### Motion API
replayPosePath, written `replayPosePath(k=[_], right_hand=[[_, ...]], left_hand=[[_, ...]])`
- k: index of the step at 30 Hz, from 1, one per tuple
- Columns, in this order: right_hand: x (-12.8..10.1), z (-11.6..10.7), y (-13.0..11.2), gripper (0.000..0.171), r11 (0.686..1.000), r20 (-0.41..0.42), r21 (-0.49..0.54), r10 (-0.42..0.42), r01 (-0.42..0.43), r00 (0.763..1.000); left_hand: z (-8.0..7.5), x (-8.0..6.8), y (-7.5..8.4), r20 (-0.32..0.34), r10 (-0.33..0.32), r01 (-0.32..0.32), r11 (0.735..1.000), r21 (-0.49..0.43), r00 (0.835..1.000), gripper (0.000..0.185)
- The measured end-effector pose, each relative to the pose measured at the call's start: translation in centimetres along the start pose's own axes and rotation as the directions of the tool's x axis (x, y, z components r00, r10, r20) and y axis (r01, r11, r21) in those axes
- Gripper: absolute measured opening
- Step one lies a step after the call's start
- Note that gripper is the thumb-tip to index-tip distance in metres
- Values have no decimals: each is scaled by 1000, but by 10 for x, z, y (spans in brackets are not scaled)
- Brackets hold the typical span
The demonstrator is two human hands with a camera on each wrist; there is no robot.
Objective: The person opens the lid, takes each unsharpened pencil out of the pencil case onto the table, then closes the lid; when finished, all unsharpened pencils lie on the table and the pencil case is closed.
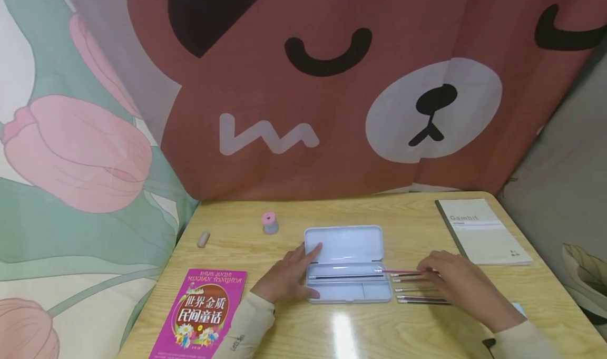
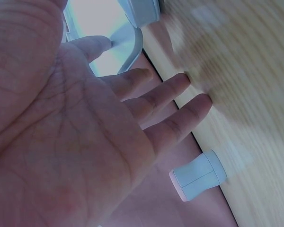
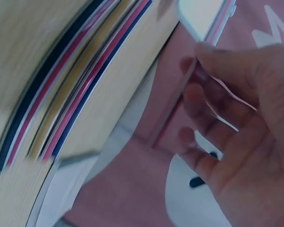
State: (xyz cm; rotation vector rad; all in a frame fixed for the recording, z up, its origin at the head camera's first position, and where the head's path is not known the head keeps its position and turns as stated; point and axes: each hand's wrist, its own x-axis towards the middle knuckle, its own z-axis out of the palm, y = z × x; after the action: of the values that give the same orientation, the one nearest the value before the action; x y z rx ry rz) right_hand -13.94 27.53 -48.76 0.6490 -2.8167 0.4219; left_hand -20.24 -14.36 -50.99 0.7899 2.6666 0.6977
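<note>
Now the right grip pinches a red pencil between thumb and fingers, and its left end reaches over the right edge of the white pencil case. The case sits open on the bench, with its lid tipped to the far side. One dark pencil lies in it, going left to right. The left grip has its fingers apart and touches the case's left side, maybe to keep it steady. So the step in hand looks like bringing the red pencil to the case. I think the next move calls for keeping it flat and sliding it left, past the right edge, without bumping the dark one. More pencils lie just right of the case, under the right grip, so low fingers could knock them. Wood shows on the near side of the case and between its lid and the bench's far edge, so there is room there. The notebook is far right, and the pink book is near left.
</note>
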Motion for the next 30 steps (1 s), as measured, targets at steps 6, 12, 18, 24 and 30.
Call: replayPosePath(k=[6,12,18,24,30], right_hand=[[-29,-11,22,24,988,252,53,130,-147,959],[-48,-10,38,19,974,375,182,59,-136,925],[-51,0,37,19,964,431,207,61,-165,900],[-49,4,32,25,974,405,105,143,-202,903],[-51,7,39,30,979,383,119,111,-168,917]], left_hand=[[-1,1,-1,-7,9,-9,1000,6,1000,112],[-1,0,-1,-5,4,-4,1000,4,1000,111],[0,1,-2,-4,18,-18,1000,11,1000,112],[0,1,-2,-5,24,-24,999,23,1000,113],[0,1,-2,-4,28,-28,999,20,1000,113]])
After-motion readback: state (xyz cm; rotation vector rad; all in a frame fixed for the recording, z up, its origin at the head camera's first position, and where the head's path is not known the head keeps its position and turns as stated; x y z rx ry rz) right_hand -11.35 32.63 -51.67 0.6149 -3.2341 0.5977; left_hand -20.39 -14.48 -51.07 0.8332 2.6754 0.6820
